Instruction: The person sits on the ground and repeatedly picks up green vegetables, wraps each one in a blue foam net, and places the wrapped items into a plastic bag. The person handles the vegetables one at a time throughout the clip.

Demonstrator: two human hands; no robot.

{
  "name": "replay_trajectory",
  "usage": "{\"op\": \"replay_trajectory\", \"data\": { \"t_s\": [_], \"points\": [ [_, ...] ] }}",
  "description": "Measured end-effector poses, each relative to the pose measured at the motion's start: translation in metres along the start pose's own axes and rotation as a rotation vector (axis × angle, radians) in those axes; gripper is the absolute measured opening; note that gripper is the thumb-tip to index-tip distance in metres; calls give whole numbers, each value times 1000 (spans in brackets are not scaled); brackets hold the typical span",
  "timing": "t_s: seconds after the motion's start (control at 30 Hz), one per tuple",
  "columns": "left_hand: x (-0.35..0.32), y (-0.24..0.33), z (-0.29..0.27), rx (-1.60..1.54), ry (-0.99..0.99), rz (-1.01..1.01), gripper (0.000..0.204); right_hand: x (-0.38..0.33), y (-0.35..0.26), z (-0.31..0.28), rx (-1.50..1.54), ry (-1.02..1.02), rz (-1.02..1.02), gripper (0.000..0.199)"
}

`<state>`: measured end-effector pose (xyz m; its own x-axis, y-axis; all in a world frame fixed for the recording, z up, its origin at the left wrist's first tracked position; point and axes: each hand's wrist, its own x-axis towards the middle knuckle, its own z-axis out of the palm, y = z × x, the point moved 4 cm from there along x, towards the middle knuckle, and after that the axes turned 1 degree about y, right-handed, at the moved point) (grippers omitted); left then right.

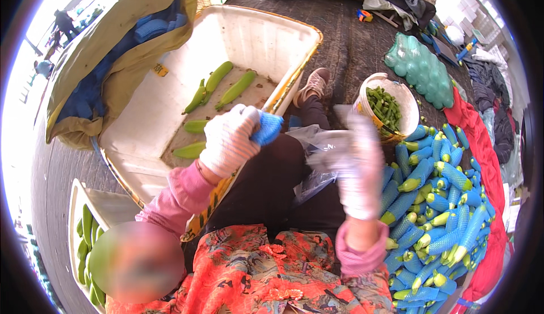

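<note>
My left hand, in a striped glove, is closed on a blue foam net sleeve by the near right rim of a large white tub. Several bare green zucchini lie on the tub's floor, some partly behind my left hand. My right hand, also gloved, is smeared by motion over my lap, beside a clear plastic bag; whether it grips anything does not show. To its right is a big heap of zucchini in blue foam nets.
A white bucket of cut green stems stands beyond the heap. An olive sack of blue nets leans over the tub's left side. More zucchini fill a container at lower left. Red cloth borders the heap; a green net bag lies behind.
</note>
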<state>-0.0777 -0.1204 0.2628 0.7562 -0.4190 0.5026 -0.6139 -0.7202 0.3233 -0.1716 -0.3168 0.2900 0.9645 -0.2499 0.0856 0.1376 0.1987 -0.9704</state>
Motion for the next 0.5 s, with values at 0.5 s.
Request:
{"op": "replay_trajectory", "data": {
  "t_s": [0.5],
  "points": [
    [-32,-71,-9,-1307,-325,-461,34,65,83,128,280,-270,264,30]
  ]
}}
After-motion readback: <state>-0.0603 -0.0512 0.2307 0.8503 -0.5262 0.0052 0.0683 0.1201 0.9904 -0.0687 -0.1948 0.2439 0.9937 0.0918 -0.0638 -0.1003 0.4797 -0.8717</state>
